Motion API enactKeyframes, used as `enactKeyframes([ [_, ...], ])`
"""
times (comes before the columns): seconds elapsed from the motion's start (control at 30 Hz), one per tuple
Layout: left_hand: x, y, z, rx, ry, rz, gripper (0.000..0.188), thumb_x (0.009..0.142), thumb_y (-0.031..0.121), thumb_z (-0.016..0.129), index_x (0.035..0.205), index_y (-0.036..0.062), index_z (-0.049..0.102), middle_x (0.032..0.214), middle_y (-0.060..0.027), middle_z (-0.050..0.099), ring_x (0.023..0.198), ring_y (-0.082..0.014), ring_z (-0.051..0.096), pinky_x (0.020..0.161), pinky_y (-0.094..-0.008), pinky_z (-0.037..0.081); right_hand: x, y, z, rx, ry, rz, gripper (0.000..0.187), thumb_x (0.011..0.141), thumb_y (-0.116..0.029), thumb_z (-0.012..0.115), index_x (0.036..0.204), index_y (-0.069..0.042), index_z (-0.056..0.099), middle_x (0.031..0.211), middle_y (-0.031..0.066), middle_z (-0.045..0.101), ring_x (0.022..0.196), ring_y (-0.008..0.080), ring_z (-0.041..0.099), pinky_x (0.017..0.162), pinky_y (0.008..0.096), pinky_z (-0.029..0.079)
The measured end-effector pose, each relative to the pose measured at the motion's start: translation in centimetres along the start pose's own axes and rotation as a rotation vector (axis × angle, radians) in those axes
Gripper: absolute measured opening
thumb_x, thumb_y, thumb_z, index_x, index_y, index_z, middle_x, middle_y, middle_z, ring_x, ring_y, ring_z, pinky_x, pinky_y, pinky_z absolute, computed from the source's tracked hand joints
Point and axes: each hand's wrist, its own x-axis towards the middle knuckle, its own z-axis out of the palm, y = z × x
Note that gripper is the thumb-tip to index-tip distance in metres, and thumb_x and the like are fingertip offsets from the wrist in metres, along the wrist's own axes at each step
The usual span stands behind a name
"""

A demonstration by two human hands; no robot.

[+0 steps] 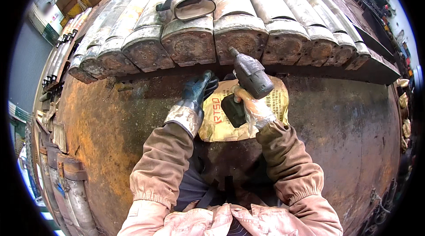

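My right hand point(256, 108), in a pale thin glove, grips a dark cordless impact driver point(252, 75) by its handle. Its nose points up at the flanged end of a middle steel cylinder point(240, 43), close to the lower corner. Whether the tip touches is unclear. My left hand point(197, 92), in a dark blue rubber glove with a pale cuff, is just below the row, left of the driver. Its fingers are curled together; anything in them is hidden. Beneath both hands a yellow printed sack point(217, 130) lies on the rusty plate.
Several long, worn steel cylinders point(155, 45) lie side by side, square ends toward me. A loose work glove point(195, 5) rests on top of them. Rusty steel plate point(115, 120) spreads to both sides. More cylinders point(75, 187) stand at the lower left.
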Motion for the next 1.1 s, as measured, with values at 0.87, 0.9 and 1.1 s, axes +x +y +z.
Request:
enactKeyframes([
  [0.87,-0.7,1.9,1.1,-0.163,-0.154,0.01,0.039,0.092,0.028,0.07,0.114,-0.0046,0.065,0.104,-0.0185,0.071,0.092,-0.0251,0.072,0.081,-0.0325,0.059,0.4,5.7,-2.3,-0.054,0.189,0.215,0.01,0.085,-0.013,0.062,0.079,-0.005,0.061,0.067,0.001,0.055,0.061,0.014,0.049,0.061,0.0309,0.04],
  [0.9,-0.7,1.9,1.0,-0.162,-0.153,0.007,0.039,0.092,0.028,0.07,0.114,-0.0046,0.065,0.104,-0.0185,0.071,0.092,-0.0251,0.072,0.081,-0.0325,0.059,0.5,5.9,-2.3,-0.075,0.185,0.25,0.009,0.085,-0.011,0.061,0.079,-0.004,0.061,0.067,0.0012,0.055,0.061,0.0141,0.049,0.061,0.0308,0.04],
  [1.1,-0.6,1.7,0.9,-0.156,-0.152,0.02,0.039,0.093,0.028,0.07,0.115,-0.0038,0.065,0.104,-0.0187,0.071,0.093,-0.0249,0.071,0.081,-0.0324,0.059,0.3,4.6,-1.0,0.263,0.14,0.242,0.006,0.084,-0.009,0.062,0.085,-0.004,0.061,0.068,0.0022,0.056,0.061,0.0146,0.051,0.062,0.0306,0.041],
])
